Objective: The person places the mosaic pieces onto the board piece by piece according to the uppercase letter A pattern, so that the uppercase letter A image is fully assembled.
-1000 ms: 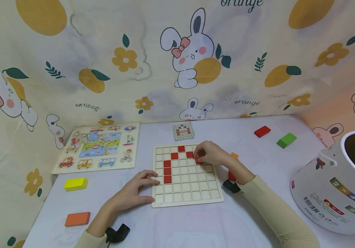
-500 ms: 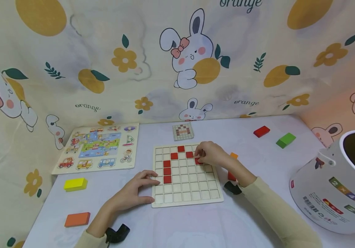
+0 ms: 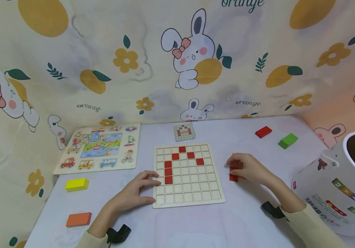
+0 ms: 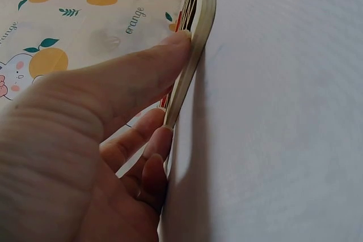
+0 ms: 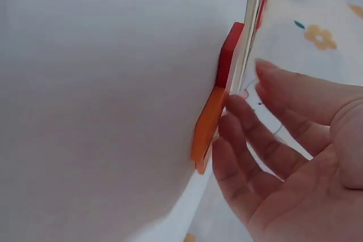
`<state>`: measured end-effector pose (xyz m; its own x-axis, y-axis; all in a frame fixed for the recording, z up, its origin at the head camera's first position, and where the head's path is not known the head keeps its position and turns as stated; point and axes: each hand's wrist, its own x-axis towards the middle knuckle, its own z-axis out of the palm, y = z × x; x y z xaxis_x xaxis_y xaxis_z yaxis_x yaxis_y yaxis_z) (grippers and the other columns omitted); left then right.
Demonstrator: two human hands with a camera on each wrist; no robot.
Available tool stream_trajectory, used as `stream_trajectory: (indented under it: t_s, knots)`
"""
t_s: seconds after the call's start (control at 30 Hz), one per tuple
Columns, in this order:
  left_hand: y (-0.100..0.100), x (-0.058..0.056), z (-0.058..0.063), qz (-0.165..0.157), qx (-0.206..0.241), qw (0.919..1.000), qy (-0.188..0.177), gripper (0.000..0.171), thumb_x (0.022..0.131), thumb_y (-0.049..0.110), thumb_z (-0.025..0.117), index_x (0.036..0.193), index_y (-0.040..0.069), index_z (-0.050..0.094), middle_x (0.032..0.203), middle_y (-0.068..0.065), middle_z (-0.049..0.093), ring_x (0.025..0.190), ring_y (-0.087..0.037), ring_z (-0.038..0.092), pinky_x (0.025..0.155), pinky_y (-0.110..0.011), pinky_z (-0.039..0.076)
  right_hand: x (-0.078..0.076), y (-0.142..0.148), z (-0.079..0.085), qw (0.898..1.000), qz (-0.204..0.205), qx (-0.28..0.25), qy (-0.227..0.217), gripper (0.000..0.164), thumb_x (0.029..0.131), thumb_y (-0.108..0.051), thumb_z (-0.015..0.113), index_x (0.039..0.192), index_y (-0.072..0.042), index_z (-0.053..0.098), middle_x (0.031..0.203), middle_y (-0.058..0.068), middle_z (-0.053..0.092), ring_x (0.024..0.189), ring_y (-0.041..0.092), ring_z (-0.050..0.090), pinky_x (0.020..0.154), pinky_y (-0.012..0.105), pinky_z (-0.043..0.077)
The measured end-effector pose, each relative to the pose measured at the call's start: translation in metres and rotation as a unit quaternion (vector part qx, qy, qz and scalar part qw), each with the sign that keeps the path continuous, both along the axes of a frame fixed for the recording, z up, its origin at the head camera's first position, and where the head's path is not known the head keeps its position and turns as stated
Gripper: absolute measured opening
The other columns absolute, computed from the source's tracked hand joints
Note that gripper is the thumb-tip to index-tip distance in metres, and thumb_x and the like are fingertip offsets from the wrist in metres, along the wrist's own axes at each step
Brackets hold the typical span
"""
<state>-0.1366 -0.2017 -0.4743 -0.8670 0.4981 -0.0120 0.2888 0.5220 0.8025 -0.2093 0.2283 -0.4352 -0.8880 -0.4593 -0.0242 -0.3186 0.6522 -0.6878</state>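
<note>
My left hand (image 3: 131,191) rests against the left edge of a wooden grid board (image 3: 190,197), its fingertips and thumb spread along the rim. In the left wrist view the thumb (image 4: 153,55) touches the edge of the board. Several red square tiles (image 3: 168,171) sit in the grid, forming part of an arch. Right of the board, my right hand (image 3: 252,168) hovers over a red block (image 3: 233,177) and an orange block (image 5: 209,120) lying end to end. Its fingers are loosely curved, fingertips close over the orange block, with nothing between them.
A small pattern card (image 3: 184,132) lies behind the board. A vehicle puzzle (image 3: 131,158) is at back left, with yellow (image 3: 77,184) and orange-red (image 3: 79,219) blocks nearer. Red (image 3: 263,132) and green (image 3: 288,141) blocks lie at back right, beside a white bucket (image 3: 317,193).
The right hand has left a red tile in the grid at the board's upper right and moved right, to the red and orange blocks. The left hand has stayed at the board's edge.
</note>
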Motion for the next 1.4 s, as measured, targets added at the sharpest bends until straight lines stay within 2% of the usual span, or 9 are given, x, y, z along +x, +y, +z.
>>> stream_trajectory:
  t_s: [0.13,0.37,0.83,1.2,1.4]
  knots:
    - [0.0001,0.0002,0.0006,0.0,-0.001,1.0,0.003,0.048,0.08,0.027,0.084,0.125,0.024,0.069,0.143,0.007,0.045,0.13,-0.022,0.04,0.11,-0.054,0.032,0.0067,0.0088,-0.001,1.0,0.011,0.008,0.003,0.029,0.08,0.004,0.077,0.108,-0.002,0.068,0.101,0.005,0.066,0.092,0.023,0.059,0.081,0.033,0.053]
    - [0.0003,0.0006,0.0007,-0.003,0.001,1.0,0.004,0.048,0.08,0.027,0.084,0.126,0.024,0.068,0.143,0.006,0.045,0.131,-0.022,0.04,0.11,-0.054,0.032,0.0094,0.0076,-0.0016,0.999,0.024,0.026,0.003,0.038,0.079,0.004,0.078,0.115,-0.002,0.066,0.099,0.004,0.059,0.093,0.024,0.053,0.077,0.031,0.052]
    - [0.0,-0.0006,-0.0027,-0.002,0.002,1.0,0.003,0.048,0.08,0.028,0.084,0.125,0.024,0.069,0.143,0.007,0.045,0.133,-0.023,0.039,0.11,-0.055,0.03,0.0096,0.0053,-0.0022,0.999,0.044,0.03,0.002,0.038,0.08,0.006,0.077,0.114,-0.004,0.064,0.105,0.004,0.058,0.098,0.022,0.054,0.083,0.035,0.053]
    - [-0.0006,-0.0004,-0.0028,-0.004,-0.001,1.0,0.009,0.048,0.08,0.029,0.084,0.125,0.024,0.069,0.143,0.007,0.046,0.131,-0.022,0.04,0.11,-0.054,0.032,0.0083,0.005,-0.0009,0.998,0.05,0.026,-0.007,0.035,0.081,0.009,0.073,0.112,-0.005,0.064,0.101,0.005,0.058,0.091,0.022,0.053,0.076,0.031,0.051]
    - [-0.0003,0.0002,-0.0018,-0.004,0.001,1.0,0.008,0.049,0.08,0.029,0.084,0.126,0.024,0.069,0.143,0.007,0.045,0.131,-0.021,0.04,0.11,-0.054,0.032,0.0064,0.0056,0.0005,0.999,0.051,0.005,-0.016,0.033,0.083,0.015,0.064,0.111,-0.003,0.065,0.096,0.006,0.058,0.09,0.023,0.052,0.073,0.027,0.05]
